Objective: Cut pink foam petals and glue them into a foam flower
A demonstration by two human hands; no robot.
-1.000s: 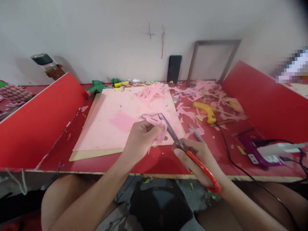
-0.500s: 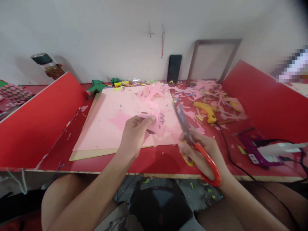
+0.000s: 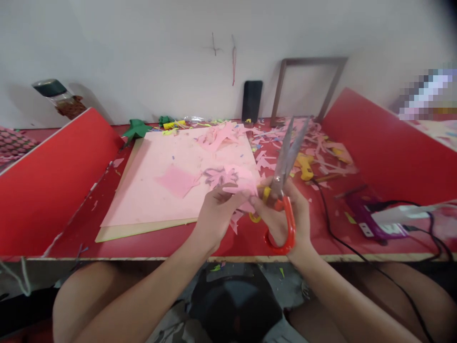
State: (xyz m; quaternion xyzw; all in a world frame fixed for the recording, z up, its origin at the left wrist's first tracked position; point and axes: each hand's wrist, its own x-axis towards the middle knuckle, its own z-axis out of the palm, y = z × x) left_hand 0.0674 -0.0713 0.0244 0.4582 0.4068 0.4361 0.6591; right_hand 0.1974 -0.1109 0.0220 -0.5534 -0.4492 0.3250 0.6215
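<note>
My left hand (image 3: 222,212) pinches a folded piece of pink paper (image 3: 246,177) over the near part of the pink sheets. My right hand (image 3: 291,214) is wrapped round a pair of scissors (image 3: 285,166) with one red and one yellow handle. The blades point up and away, slightly parted, clear of the paper. The right thumb and fingers come close to the paper's right edge; whether they grip it I cannot tell. Behind the left hand, a cut-out pink shape (image 3: 221,176) with notched edges shows. A flat pink square (image 3: 175,180) lies to its left.
Large pink sheets (image 3: 128,200) lie on the red table (image 3: 228,245). Pink scraps (image 3: 264,159) litter the right and back. A yellow glue gun (image 3: 304,166), a purple power strip (image 3: 371,224) with cables, a black phone (image 3: 252,101) and a frame (image 3: 280,90) stand or lie around. Red panels (image 3: 60,181) border both sides.
My right hand has moved left and in to the left hand, turning the scissors more upright. The left hand has moved right and slightly nearer, turning the paper. The view has shifted a little.
</note>
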